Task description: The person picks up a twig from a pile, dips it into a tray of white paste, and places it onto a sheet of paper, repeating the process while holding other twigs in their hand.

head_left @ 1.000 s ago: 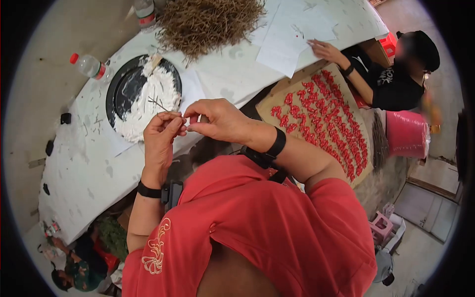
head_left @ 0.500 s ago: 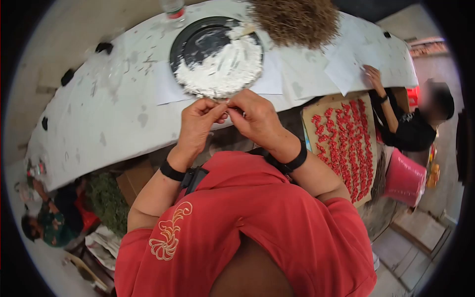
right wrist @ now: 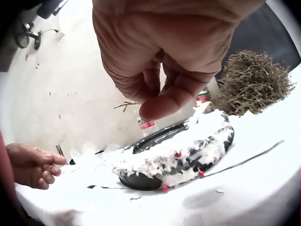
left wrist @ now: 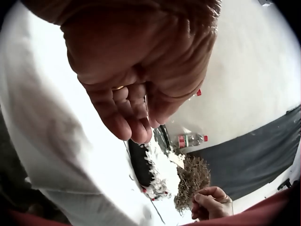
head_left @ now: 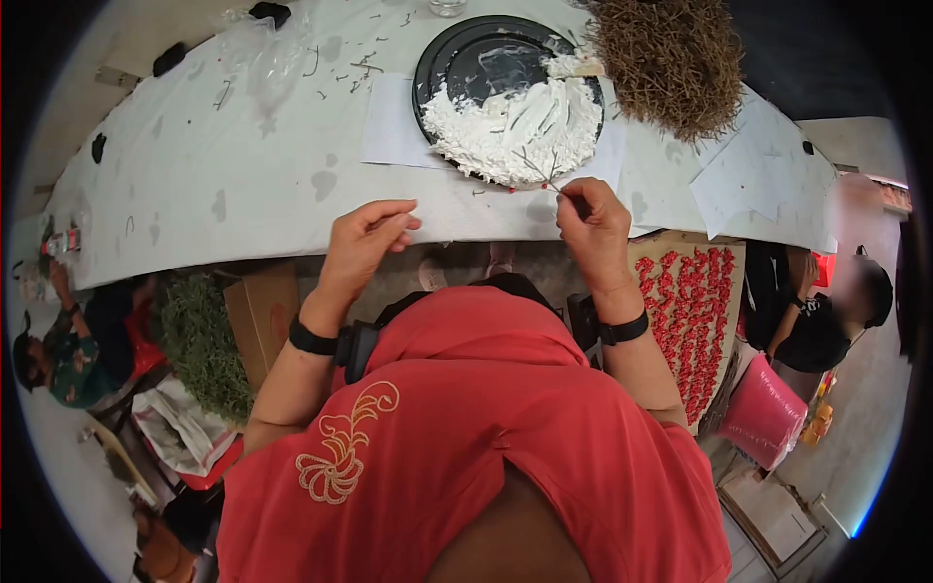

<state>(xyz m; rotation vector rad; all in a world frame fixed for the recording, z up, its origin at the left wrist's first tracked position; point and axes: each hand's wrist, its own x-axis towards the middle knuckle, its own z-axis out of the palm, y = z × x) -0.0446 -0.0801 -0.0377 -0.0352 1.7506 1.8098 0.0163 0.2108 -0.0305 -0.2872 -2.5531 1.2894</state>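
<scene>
In the head view my right hand [head_left: 595,233] pinches a thin dark forked twig [head_left: 540,167] between thumb and fingertips, over the near rim of a round black plate [head_left: 428,73]. White paste [head_left: 515,126] covers much of that plate, with small twig pieces in it. The right wrist view shows my right hand [right wrist: 164,56] with a twig end [right wrist: 125,105] beside the fingertips, and red beads [right wrist: 201,173] along the plate's edge. My left hand [head_left: 364,248] hangs left of the plate, fingers relaxed; in the left wrist view nothing clear shows in this left hand [left wrist: 136,70].
A heap of brown twigs [head_left: 671,68] stands right of the plate. Paper sheets [head_left: 729,185] lie further right. Below the table, a board [head_left: 731,282] holds rows of red pieces. Green sprigs [head_left: 199,340] lie at the left. One person [head_left: 812,330] sits right, another [head_left: 83,350] left.
The hands, together at their fingertips before, are now apart. My right hand has carried the twig to the plate's near edge, and the head view has turned, showing the plate further right.
</scene>
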